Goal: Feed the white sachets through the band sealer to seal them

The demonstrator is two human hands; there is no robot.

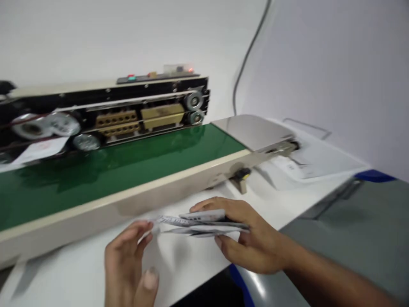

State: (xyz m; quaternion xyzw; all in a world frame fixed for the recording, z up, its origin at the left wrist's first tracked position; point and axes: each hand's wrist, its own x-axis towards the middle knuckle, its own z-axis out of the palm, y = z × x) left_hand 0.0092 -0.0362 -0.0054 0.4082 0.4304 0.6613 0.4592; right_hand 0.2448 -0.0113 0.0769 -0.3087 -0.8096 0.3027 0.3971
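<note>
In the head view, my right hand (252, 230) is closed on a small stack of flat packets (204, 226), white-grey with dark print, thumb below and fingers above. The packets fan apart slightly towards the left. My left hand (131, 260) is near their left end, thumb spread away from the fingers, nothing visibly gripped. Whether its fingertips touch the blurred packet edge I cannot tell. Behind both hands runs a band sealing machine with a green conveyor belt (137, 162). A whitish packet (41, 149) sticks out from its rollers at the left.
Metal rollers (194, 101) and brass-coloured blocks (162, 116) line the machine's open front. A metal end plate (252, 130) adjoins the belt. A black knob (242, 174) juts out below the rail. On the white table (198, 260), a white tray (322, 157) lies at the right. A grey cable (249, 51) hangs along the wall.
</note>
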